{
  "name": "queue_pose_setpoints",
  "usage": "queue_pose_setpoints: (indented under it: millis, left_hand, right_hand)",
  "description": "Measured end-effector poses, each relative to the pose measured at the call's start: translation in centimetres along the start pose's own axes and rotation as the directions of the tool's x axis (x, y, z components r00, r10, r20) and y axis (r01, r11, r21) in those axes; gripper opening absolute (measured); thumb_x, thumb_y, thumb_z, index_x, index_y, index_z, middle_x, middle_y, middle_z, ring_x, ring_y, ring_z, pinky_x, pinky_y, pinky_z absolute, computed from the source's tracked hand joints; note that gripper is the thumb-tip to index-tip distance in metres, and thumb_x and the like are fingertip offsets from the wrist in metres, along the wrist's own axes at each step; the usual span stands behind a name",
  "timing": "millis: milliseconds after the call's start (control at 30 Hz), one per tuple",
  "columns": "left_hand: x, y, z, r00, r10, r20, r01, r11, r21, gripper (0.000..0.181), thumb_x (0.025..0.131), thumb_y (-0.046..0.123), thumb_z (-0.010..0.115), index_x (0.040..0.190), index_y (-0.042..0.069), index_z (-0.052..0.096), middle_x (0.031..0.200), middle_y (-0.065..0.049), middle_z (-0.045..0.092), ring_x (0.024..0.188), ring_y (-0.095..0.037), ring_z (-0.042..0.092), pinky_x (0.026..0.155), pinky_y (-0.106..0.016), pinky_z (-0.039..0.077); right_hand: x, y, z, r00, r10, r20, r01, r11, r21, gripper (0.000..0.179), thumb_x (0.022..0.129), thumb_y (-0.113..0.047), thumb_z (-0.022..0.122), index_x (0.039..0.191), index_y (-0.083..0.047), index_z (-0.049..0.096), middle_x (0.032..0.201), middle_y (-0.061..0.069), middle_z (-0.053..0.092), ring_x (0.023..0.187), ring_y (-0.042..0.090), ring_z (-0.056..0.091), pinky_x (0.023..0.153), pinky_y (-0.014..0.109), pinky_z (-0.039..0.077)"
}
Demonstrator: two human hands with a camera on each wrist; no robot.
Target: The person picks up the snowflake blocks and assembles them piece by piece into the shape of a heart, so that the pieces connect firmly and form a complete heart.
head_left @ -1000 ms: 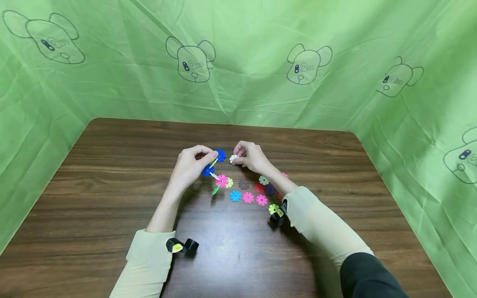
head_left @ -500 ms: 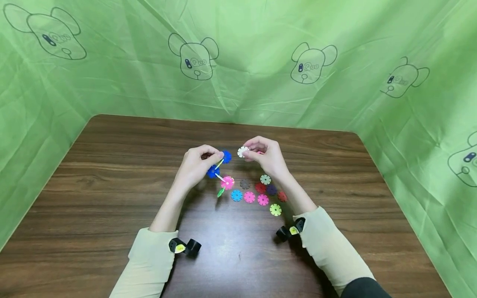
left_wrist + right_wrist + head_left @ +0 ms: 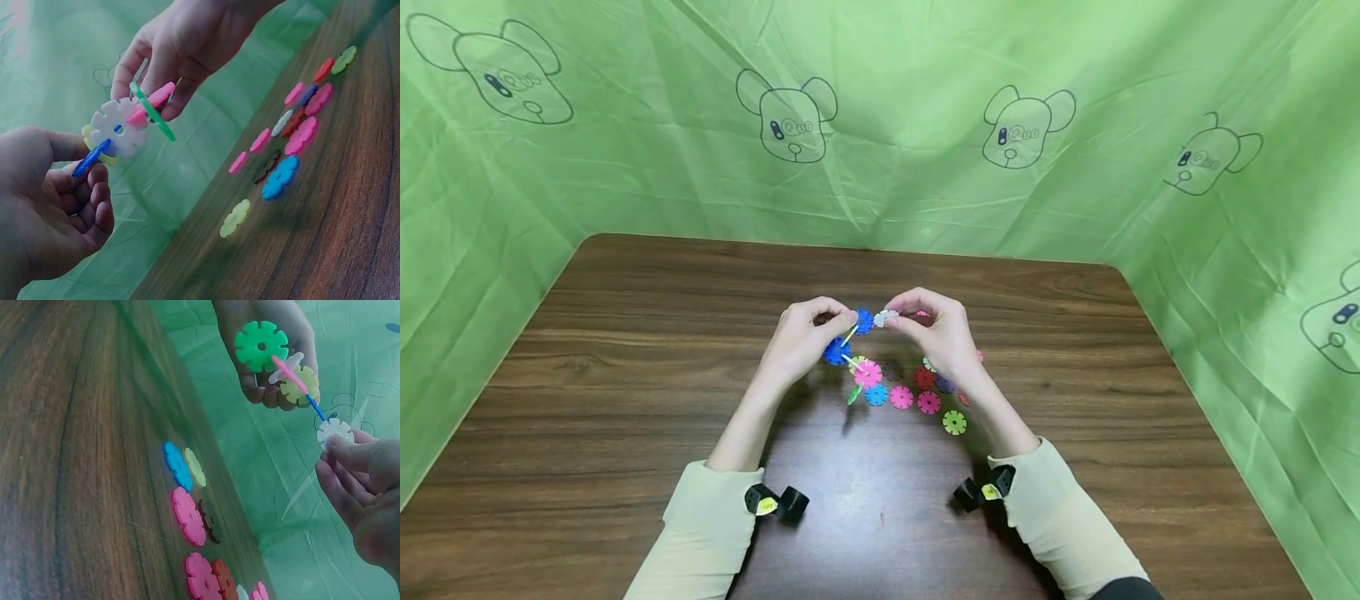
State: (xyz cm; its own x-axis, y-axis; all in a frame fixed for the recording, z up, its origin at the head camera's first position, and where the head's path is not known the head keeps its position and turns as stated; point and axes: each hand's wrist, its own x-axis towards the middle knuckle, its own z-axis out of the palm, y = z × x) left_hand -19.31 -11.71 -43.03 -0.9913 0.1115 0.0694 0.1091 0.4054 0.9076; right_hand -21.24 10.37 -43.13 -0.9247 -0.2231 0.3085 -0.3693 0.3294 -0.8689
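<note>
Chain of notched discs [image 3: 837,351] is up off the table between both hands; left hand [image 3: 805,342] is at its 9 o'clock, right hand [image 3: 942,337] near its 3 o'clock. Left hand has thumb and fingertips pinched on the chain's far end, by the upper blue disc [image 3: 865,322]; exact disc under the thumb, cannot tell. Right hand pinches a white disc [image 3: 884,318] between thumb and fingers; that disc is at about 10 o'clock from the right hand, between 2 and 3 from the left; its rim meets the upper blue disc; seated in a slot or only touching, cannot tell.

Rest of chain hangs toward the person; pink disc [image 3: 868,372] at 4 o'clock from the left hand, green disc [image 3: 854,394] at the pink one's 7 o'clock; yellow disc [image 3: 849,336] edge-on between the two blue ones.

Loose discs lie on the wooden table [image 3: 625,400] around 7 o'clock from the right hand; light blue disc [image 3: 876,394], two pink ones, red disc [image 3: 924,377], purple disc [image 3: 945,384]; yellow-green disc [image 3: 955,422] at 6 o'clock; green cloth [image 3: 910,200] behind, at 12.
</note>
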Motion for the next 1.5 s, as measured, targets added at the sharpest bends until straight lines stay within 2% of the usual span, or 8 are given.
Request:
queue_pose_setpoints:
  millis: [167, 400, 567, 667, 1000, 1200, 1333, 1500]
  left_hand:
    - [0.0, 0.0, 0.1, 1.0, 0.001, 0.005, -0.001, 1.0, -0.007, 0.023, 0.097, 0.036, 0.068, 0.096, 0.014, 0.075, 0.083, -0.004, 0.07, 0.077, -0.018, 0.059, 0.073, -0.033, 0.048]
    - [-0.1, 0.1, 0.2, 1.0, 0.002, 0.019, -0.002, 1.0, -0.01, 0.022, 0.098, 0.035, 0.067, 0.096, 0.014, 0.075, 0.083, -0.004, 0.069, 0.074, -0.018, 0.058, 0.071, -0.033, 0.048]
    - [-0.1, 0.0, 0.3, 1.0, 0.004, 0.022, -0.004, 1.0, -0.001, 0.022, 0.099, 0.033, 0.066, 0.097, 0.014, 0.075, 0.082, -0.003, 0.068, 0.074, -0.017, 0.058, 0.071, -0.032, 0.048]
    - [-0.2, 0.1, 0.3, 1.0, 0.01, 0.013, -0.01, 1.0, 0.008, 0.022, 0.1, 0.032, 0.065, 0.097, 0.013, 0.074, 0.081, -0.002, 0.066, 0.073, -0.016, 0.057, 0.07, -0.031, 0.047]
    - [-0.2, 0.1, 0.3, 1.0, 0.005, 0.004, -0.005, 1.0, -0.014, 0.021, 0.1, 0.029, 0.063, 0.097, 0.012, 0.074, 0.078, 0.0, 0.063, 0.069, -0.014, 0.053, 0.065, -0.027, 0.044]
    - [-0.2, -0.2, 0.4, 1.0, -0.001, 0.014, 0.002, 0.999, -0.046, 0.02, 0.101, 0.029, 0.063, 0.097, 0.012, 0.074, 0.076, 0.0, 0.061, 0.069, -0.015, 0.052, 0.065, -0.028, 0.043]
    - [-0.1, -0.2, 0.6, 1.0, -0.014, 0.018, 0.014, 0.999, -0.04, 0.021, 0.101, 0.031, 0.064, 0.098, 0.013, 0.075, 0.082, -0.001, 0.066, 0.073, -0.014, 0.055, 0.069, -0.029, 0.045]
    - [0.0, 0.0, 0.5, 1.0, -0.012, 0.025, 0.013, 0.999, -0.039, 0.022, 0.1, 0.034, 0.065, 0.099, 0.014, 0.074, 0.088, -0.002, 0.069, 0.08, -0.015, 0.058, 0.074, -0.03, 0.046]
  right_hand:
    - [-0.2, -0.2, 0.0, 1.0, -0.005, -0.008, 0.005, 1.0, -0.014, 0.011, 0.086, -0.008, 0.082, 0.096, -0.006, 0.077, 0.093, 0.013, 0.078, 0.08, 0.01, 0.069, 0.075, 0.033, 0.06]
    - [-0.4, -0.1, 0.1, 0.999, -0.041, -0.013, 0.04, 0.998, -0.043, 0.009, 0.086, -0.009, 0.083, 0.093, -0.009, 0.078, 0.089, 0.01, 0.079, 0.077, 0.019, 0.071, 0.071, 0.025, 0.058]
    - [-0.4, 0.0, 0.3, 0.999, -0.051, -0.013, 0.051, 0.998, -0.042, 0.008, 0.086, -0.008, 0.083, 0.091, -0.008, 0.078, 0.088, 0.009, 0.079, 0.08, 0.029, 0.073, 0.073, 0.034, 0.061]
    - [-0.3, -0.1, 0.5, 0.998, -0.057, -0.02, 0.056, 0.998, -0.034, 0.008, 0.085, -0.007, 0.083, 0.09, -0.008, 0.078, 0.087, 0.01, 0.079, 0.08, 0.033, 0.074, 0.072, 0.033, 0.062]
    - [-0.3, -0.2, 1.0, 0.994, -0.104, -0.028, 0.102, 0.993, -0.055, 0.007, 0.083, -0.005, 0.084, 0.089, -0.006, 0.079, 0.085, 0.011, 0.079, 0.072, 0.016, 0.073, 0.066, 0.02, 0.057]
    - [-0.1, 0.0, 1.2, 0.99, -0.139, -0.016, 0.138, 0.989, -0.055, 0.007, 0.083, -0.001, 0.083, 0.088, -0.004, 0.079, 0.086, 0.012, 0.079, 0.073, 0.018, 0.075, 0.066, 0.021, 0.059]
    - [0.0, 0.1, 0.9, 0.995, -0.097, -0.019, 0.097, 0.995, -0.034, 0.008, 0.083, -0.003, 0.084, 0.089, -0.006, 0.079, 0.086, 0.012, 0.079, 0.076, 0.023, 0.074, 0.068, 0.023, 0.06]
    - [0.1, 0.1, 0.7, 0.999, -0.048, -0.014, 0.048, 0.999, -0.007, 0.007, 0.085, -0.008, 0.083, 0.091, -0.008, 0.079, 0.089, 0.011, 0.079, 0.079, 0.022, 0.074, 0.072, 0.028, 0.061]
